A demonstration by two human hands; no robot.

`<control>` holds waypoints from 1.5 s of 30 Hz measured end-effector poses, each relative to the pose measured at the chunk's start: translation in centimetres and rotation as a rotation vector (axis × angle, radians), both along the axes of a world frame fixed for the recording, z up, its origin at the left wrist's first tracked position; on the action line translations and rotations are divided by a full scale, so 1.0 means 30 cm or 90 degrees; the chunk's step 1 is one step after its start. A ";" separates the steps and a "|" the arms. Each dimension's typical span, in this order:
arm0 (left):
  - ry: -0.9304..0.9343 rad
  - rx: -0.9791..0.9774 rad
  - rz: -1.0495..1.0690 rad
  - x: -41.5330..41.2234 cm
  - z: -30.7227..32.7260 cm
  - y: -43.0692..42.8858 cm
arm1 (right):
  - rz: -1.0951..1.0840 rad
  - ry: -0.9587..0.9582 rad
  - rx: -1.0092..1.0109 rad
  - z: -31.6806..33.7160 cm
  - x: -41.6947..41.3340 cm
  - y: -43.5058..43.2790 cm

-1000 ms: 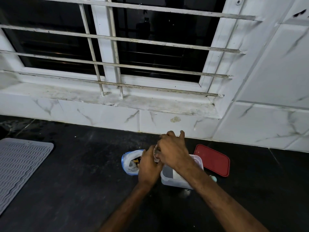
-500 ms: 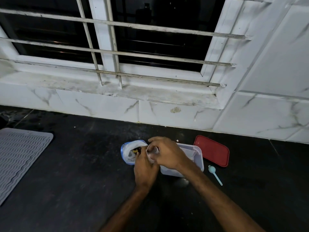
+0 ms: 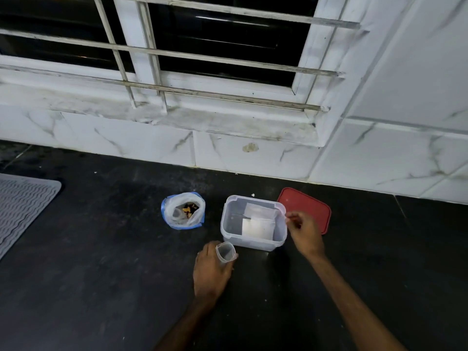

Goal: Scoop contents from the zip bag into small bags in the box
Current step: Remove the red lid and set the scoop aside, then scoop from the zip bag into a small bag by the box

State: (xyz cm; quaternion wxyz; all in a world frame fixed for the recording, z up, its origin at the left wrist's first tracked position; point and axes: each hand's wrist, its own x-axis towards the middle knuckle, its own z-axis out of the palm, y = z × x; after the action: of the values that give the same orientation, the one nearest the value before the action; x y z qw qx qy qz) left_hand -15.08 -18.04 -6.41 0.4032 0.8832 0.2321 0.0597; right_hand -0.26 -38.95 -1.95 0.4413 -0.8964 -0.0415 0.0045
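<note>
The zip bag [image 3: 182, 211] stands open on the black counter, its blue-edged top rolled down and dark and yellow pieces showing inside. To its right is the clear plastic box [image 3: 228, 225], with flat small bags [image 3: 257, 227] lying in it. My left hand [image 3: 210, 272] is in front of the box and holds one small clear bag [image 3: 225, 252] upright with its mouth spread round. My right hand [image 3: 305, 233] hovers by the box's right wall, fingertips pinched together; whether anything is between them is unclear. The scoop is not visible.
A red lid [image 3: 307, 205] lies flat behind and to the right of the box, partly behind my right hand. A grey ribbed mat [image 3: 22, 206] covers the counter's far left. A white marble-tiled wall and a barred window rise behind the counter.
Both hands have come away from the zip bag. My left hand drew back toward me holding a small clear bag, and my right hand moved to the box's right side, where the scoop lay.
</note>
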 end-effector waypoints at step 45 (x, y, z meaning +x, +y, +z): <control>0.107 0.115 0.016 0.097 0.212 -0.068 | -0.055 -0.141 -0.063 -0.021 0.119 -0.208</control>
State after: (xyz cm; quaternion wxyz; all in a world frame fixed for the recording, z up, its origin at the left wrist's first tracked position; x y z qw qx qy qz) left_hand -12.16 -20.08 -0.04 0.3001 0.9149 0.2699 0.0116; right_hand 3.30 -45.19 -2.57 0.3893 -0.9129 -0.0506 -0.1115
